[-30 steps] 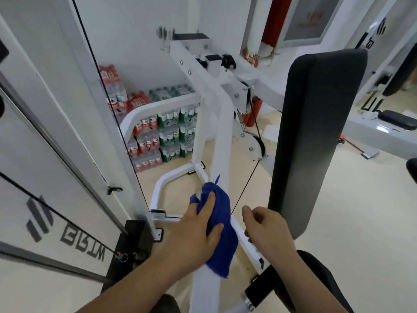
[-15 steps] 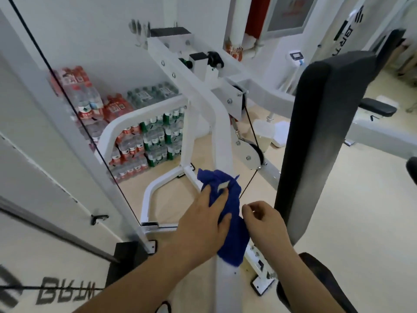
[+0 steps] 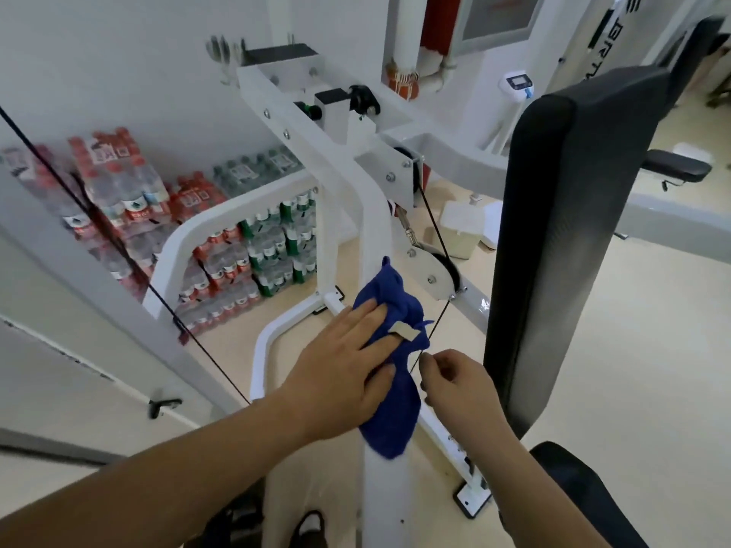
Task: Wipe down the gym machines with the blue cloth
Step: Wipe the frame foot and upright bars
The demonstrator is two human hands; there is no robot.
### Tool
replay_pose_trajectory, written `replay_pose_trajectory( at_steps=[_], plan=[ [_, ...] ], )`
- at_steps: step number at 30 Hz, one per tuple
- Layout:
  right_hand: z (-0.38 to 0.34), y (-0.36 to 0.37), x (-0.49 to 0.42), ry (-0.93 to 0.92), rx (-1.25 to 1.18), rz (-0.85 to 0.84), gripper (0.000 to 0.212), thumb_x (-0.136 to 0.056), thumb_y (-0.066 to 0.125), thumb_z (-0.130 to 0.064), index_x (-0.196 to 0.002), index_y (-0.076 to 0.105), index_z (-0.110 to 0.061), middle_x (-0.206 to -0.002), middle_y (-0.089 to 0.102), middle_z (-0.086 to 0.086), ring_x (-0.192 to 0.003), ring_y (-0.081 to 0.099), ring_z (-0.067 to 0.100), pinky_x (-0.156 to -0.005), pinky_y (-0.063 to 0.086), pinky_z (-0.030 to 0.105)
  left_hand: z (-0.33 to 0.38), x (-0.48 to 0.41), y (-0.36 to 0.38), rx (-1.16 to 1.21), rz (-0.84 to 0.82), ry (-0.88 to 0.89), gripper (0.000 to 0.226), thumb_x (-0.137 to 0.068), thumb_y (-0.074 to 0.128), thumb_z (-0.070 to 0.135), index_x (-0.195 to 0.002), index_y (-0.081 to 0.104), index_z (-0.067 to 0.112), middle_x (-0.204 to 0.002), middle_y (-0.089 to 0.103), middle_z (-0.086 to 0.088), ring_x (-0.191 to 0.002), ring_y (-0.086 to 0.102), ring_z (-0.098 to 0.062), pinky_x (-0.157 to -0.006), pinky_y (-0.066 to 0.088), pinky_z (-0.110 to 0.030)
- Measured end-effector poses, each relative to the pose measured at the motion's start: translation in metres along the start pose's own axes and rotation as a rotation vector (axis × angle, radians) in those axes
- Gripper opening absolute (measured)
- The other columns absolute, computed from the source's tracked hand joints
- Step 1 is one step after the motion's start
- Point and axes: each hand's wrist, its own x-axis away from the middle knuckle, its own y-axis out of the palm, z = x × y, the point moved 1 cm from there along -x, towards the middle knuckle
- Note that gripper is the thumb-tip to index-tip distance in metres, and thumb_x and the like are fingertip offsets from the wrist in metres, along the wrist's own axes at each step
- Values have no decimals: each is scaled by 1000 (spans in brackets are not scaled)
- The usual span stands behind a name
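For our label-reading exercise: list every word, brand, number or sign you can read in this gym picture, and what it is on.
Nothing here can be read with certainty.
White panel: sideways dark letters below a striped logo, too tilted to read.
Bottle packs: labels blurred.
Small screen: too small to read.
Tag on the blue cloth: no print visible.
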Motion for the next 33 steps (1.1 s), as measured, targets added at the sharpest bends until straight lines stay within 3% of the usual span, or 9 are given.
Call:
replay_pose_trajectory(
  at_steps=[4, 10, 13, 15, 21, 25, 27, 31, 33],
  plan=[
    [-2, 5, -18, 58, -23, 14, 23, -103, 54, -37, -91, 68, -22, -84, 72, -3, -80, 70, 17, -80, 60, 39, -33, -17, -11, 4, -83, 159, 38, -102, 49, 38, -135, 63, 25, -154, 48, -3, -148, 38, -22, -124, 27, -45],
    [-26, 9, -32, 75, -88, 102, 28, -103, 54, -32, -84, 69, -17, -78, 72, 0, -77, 70, 19, -68, 53, 30, -29, -43, -2, 162, 21, -62, 42, -97, 45, 28, -134, 64, 24, -154, 49, -1, -148, 36, -22, -122, 30, -45],
    [-29, 1, -35, 67, -17, 88, 19, -96, 54, -15, -83, 68, -14, -77, 70, 3, -76, 67, 20, -64, 52, 31, -17, -30, -4, 156, 4, 104, 32, -93, 55, 26, -120, 72, 22, -147, 56, -1, -145, 42, -19, -126, 22, -40],
    [-26, 1, -38, 63, -6, 85, 21, -97, 54, -19, -83, 69, -16, -77, 72, 1, -77, 70, 21, -73, 58, 38, -37, -45, -9, 128, 18, 157, 33, -94, 53, 26, -121, 72, 22, -144, 59, -1, -141, 45, -19, -126, 19, -32],
    [-48, -3, -59, 24, -91, 148, 23, -102, 52, -33, -91, 65, -17, -84, 71, 9, -82, 70, 29, -79, 59, 47, -73, -125, -1, 129, 24, -189, 54, -96, 31, 38, -140, 60, 26, -153, 50, -5, -144, 39, -24, -125, 18, -34],
    [-67, -5, -72, -98, -172, 193, 15, -105, 52, -34, -99, 62, -26, -92, 69, -4, -86, 69, 14, -66, 52, 24, -36, -72, -11, 277, 85, -200, 55, -99, 47, 24, -154, 41, 30, -152, 49, 7, -138, 43, -13, -115, 35, -29],
    [-71, -1, -75, -117, -163, 137, 10, -105, 52, -35, -104, 61, -29, -98, 69, -9, -87, 66, 5, -63, 49, 13, -29, -49, -13, 289, 57, -126, 54, -99, 43, 26, -153, 44, 24, -149, 52, 6, -135, 46, -12, -114, 40, -31],
    [-68, 12, -77, -130, -219, 99, 3, -104, 55, -34, -105, 58, -34, -92, 72, -4, -80, 69, 12, -69, 59, 33, -61, -93, -8, 198, 25, -113, 49, -102, 41, 25, -150, 49, 16, -156, 47, -2, -145, 39, -21, -122, 29, -38],
    [-62, 12, -73, -118, -245, 106, 7, -104, 55, -34, -110, 57, -36, -90, 71, -3, -79, 68, 12, -69, 55, 32, -62, -108, -6, 198, 12, -178, 49, -105, 43, 23, -153, 45, 16, -160, 41, -3, -150, 33, -23, -125, 20, -34]
  ],
)
